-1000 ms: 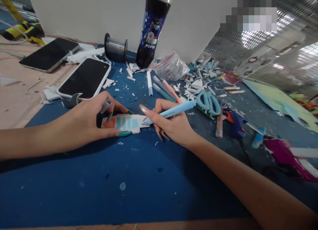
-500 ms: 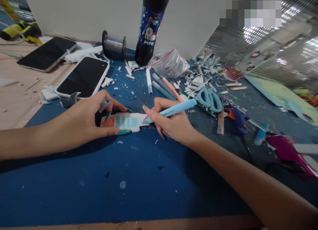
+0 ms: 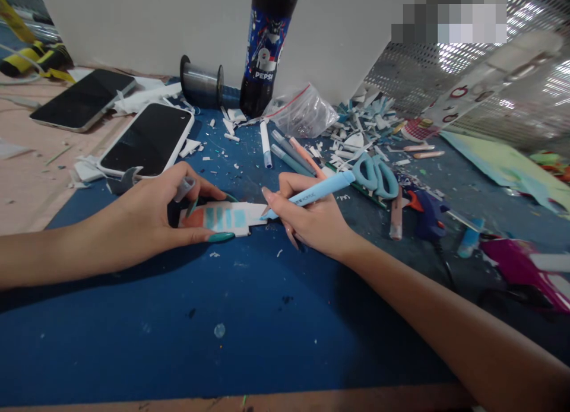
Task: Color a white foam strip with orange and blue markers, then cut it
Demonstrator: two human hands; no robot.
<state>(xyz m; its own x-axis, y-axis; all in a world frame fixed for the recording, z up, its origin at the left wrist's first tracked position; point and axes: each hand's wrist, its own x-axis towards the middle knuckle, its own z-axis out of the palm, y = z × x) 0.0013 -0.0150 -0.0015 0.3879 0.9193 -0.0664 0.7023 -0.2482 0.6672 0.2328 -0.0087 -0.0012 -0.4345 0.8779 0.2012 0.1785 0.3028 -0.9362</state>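
Observation:
A small white cut-out piece, coloured orange at its left end and with light blue bars across it, lies on the blue mat. My left hand grips that piece between thumb and fingers; a greyish translucent object, maybe a marker cap, is tucked in the same hand. In a writing hold, my right hand is closed around a light blue acrylic marker. The marker's tip is at the right part of the white piece, touching it or very close.
Behind my hands lie several markers, blue-handled scissors, a plastic zip bag and many white scraps. A Pepsi bottle and a wire spool stand farther back. Two phones are at left, a blue glue gun at right.
The marker tip has shifted slightly to the right along the white piece, with my right hand. My left hand keeps its hold; the whole view has drifted a little.

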